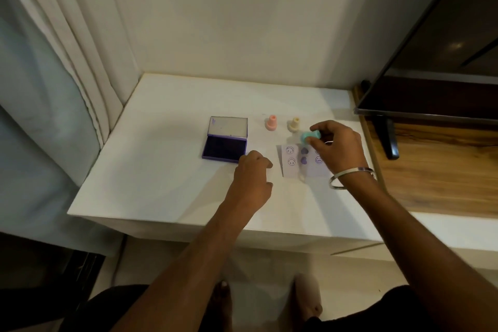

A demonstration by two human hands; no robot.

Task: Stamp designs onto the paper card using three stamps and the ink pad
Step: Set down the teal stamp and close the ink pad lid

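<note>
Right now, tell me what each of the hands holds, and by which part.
The right hand pinches the teal stamp by its handle end. The left hand holds nothing.

Single head-worn wide-angle view, forward and steeply down onto the white tabletop, close.

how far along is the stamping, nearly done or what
Nearly done, it seems. The paper card already shows two smileys, two hearts and round prints. The right hand holds the teal stamp above it; pink stamp and yellow stamp stand aside.
</note>
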